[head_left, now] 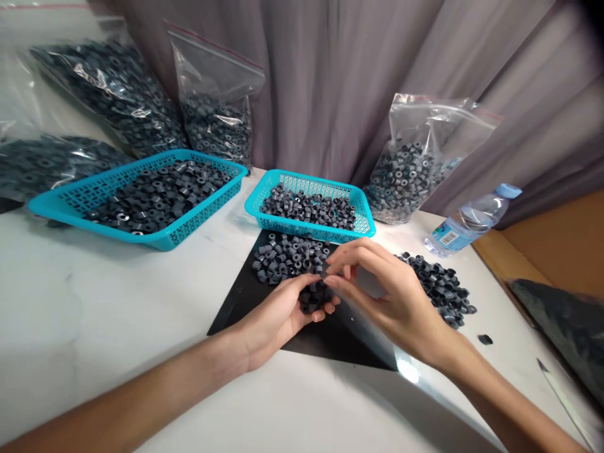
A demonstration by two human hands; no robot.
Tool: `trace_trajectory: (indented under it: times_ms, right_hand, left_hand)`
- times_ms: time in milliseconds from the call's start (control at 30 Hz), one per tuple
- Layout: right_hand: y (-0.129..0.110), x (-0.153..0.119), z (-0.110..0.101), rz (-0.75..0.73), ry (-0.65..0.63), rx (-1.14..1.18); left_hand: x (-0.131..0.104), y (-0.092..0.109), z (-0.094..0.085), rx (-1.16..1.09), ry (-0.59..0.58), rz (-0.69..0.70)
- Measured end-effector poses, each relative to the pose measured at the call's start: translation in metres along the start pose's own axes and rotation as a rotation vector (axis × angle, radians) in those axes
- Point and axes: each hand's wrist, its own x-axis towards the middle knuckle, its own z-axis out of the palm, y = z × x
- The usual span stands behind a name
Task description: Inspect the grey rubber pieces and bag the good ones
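My left hand [283,308] is cupped palm up above a black mat [340,343], its fingers curled around a handful of small dark grey ring-shaped pieces [314,296]. Right over that handful, my right hand [377,283] has its thumb and fingertips drawn together in a pinch. Whatever lies between those fingertips is too small to make out. A loose pile of the same hollow pieces [287,257] lies on the mat just beyond my left hand. Another pile [441,289] rests to the right of my right hand, partly covered by it.
Two blue plastic baskets [163,240] [306,228] hold more pieces. Clear zip bags [217,119] [406,170] of pieces stand behind against a grey curtain [325,88]. A water bottle [472,220] tilts at the right, near a single piece [485,339] and a thin pointed tool [561,396].
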Motion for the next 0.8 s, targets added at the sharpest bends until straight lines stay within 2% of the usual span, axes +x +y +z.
trace_trajectory:
  times_ms: [100,267,433,533,600,700,800]
  right_hand:
    - [-0.002,-0.001,0.010,-0.012,0.050,0.036]
    - [-0.002,-0.007,0.031,-0.073,0.045,0.135]
    - [0.001,-0.011,0.045,-0.107,0.031,0.165]
    - [0.002,-0.008,0.041,-0.103,-0.003,0.158]
    - [0.003,-0.005,0.032,-0.059,0.020,0.124]
    - [0.008,0.000,0.016,0.084,0.045,0.072]
    - [0.014,0.002,0.004,0.205,-0.020,0.089]
  left_hand:
    - [0.000,-0.002,-0.001,-0.014,0.000,0.014]
    - [-0.001,-0.005,-0.006,-0.049,0.028,0.036]
    - [-0.001,-0.003,-0.002,-0.122,0.098,0.026]
    - [0.000,-0.001,-0.001,-0.167,0.124,0.013]
    - [0.001,0.001,-0.002,-0.200,0.107,0.011]
    - [0.001,0.004,-0.002,-0.218,0.061,-0.019]
    - [0.000,0.007,0.000,-0.201,0.076,-0.074]
